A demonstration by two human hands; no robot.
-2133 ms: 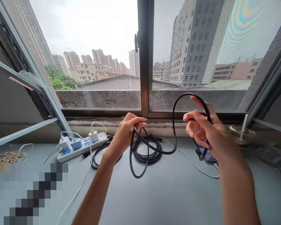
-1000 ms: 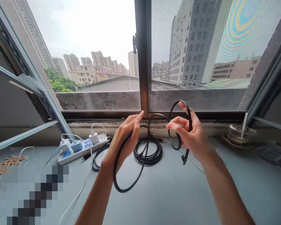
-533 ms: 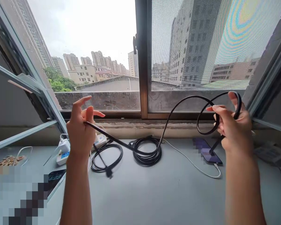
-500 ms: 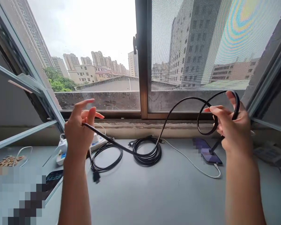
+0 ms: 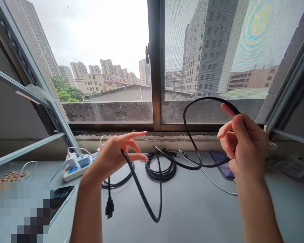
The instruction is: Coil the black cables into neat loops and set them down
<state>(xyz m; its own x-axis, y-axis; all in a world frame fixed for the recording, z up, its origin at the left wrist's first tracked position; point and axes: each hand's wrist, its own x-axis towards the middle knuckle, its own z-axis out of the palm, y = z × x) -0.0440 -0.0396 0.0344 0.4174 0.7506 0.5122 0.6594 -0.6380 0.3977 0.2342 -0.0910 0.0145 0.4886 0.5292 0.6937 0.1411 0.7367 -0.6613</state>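
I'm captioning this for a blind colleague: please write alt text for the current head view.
A person's left hand and right hand hold up a black cable, looping between them above a grey desk by a window; a plug dangles below the left hand. Coiled black cables lie on the desk behind.

Grey table [image 5: 187,209] with power strip [image 5: 76,173], coiled cables [image 5: 168,175], two phones [image 5: 61,199].

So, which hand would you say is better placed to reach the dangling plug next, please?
Probably the left hand: the black plug hangs below it, while the right hand holds the cable farther away.
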